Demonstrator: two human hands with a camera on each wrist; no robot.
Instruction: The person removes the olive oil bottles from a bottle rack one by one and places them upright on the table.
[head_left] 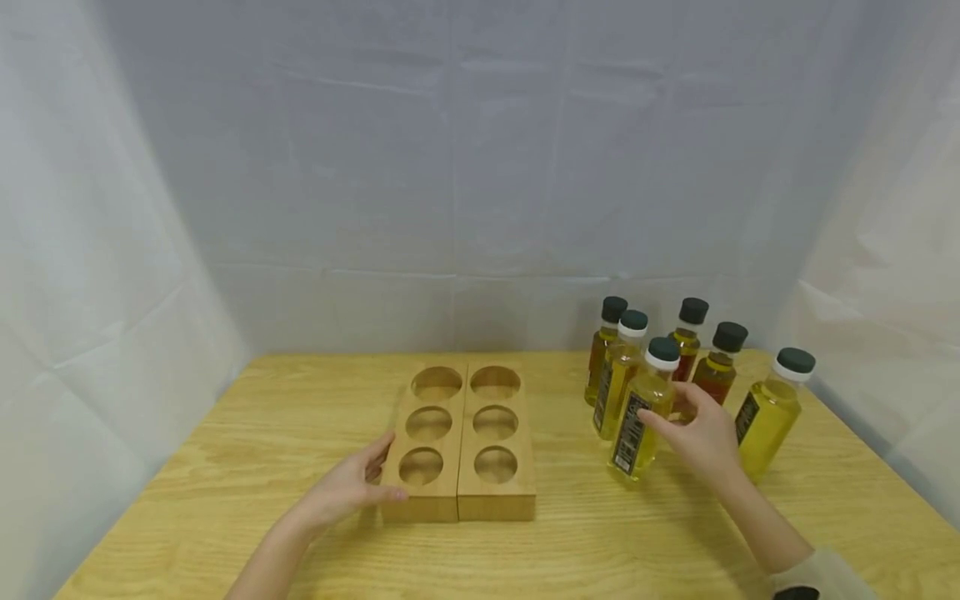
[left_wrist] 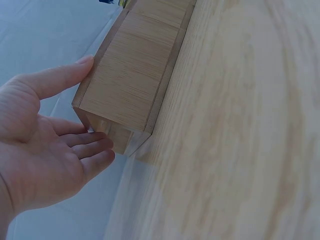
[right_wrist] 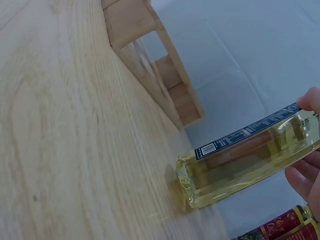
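Two wooden blocks, each with three round holes, stand side by side as a bottle holder [head_left: 495, 507]. My left hand [head_left: 345, 492] grips its near left corner; in the left wrist view the thumb lies on the block's [left_wrist: 130, 65] edge and the fingers are at its hollow side. To the right, my right hand [head_left: 708, 437] holds an oil bottle [head_left: 637, 429] with pale yellow oil, a dark label and a dark green cap. In the right wrist view, this bottle's [right_wrist: 240, 170] base is close to the tabletop, thumb and fingers on opposite sides of its body.
Behind the held bottle stands another yellow oil bottle [head_left: 617, 383], with a darker bottle [head_left: 596, 367] beyond. Red-labelled bottles [head_left: 712, 379] stand behind my right hand, and one more yellow bottle [head_left: 768, 425] is at its right. White sheets [head_left: 450, 167] enclose the wooden table [head_left: 315, 408].
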